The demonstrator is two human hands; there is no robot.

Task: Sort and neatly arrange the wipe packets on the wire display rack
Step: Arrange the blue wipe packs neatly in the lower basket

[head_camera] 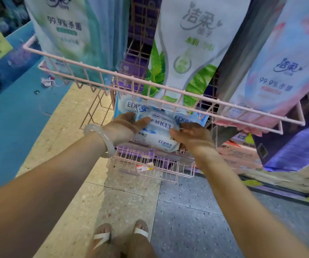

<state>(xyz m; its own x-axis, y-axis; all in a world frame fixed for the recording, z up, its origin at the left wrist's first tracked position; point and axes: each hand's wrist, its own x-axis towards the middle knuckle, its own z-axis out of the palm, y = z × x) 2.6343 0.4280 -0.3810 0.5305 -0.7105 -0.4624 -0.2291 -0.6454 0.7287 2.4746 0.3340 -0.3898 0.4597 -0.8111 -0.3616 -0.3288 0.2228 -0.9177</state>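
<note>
A pink wire display rack [123, 84] stands in front of me with two baskets. In the lower basket [150, 164] lie blue-and-white EDI wipe packets [158, 127]. My left hand [125, 127] grips the left end of the top packet, thumb over it. My right hand [191, 135] grips its right end. Another EDI packet [129, 105] stands behind them. In the upper basket stand three large packets: a green-white one [66, 34] at left, an aloe one [191, 49] in the middle and a pink one [280, 71] at right.
A price tag [144, 167] hangs on the lower basket's front. Speckled floor tiles [131, 202] lie below, with my sandalled feet [120, 237] near the bottom edge. A blue surface [10, 118] lies at left with bits of litter. Purple boxes [289, 151] stand at right.
</note>
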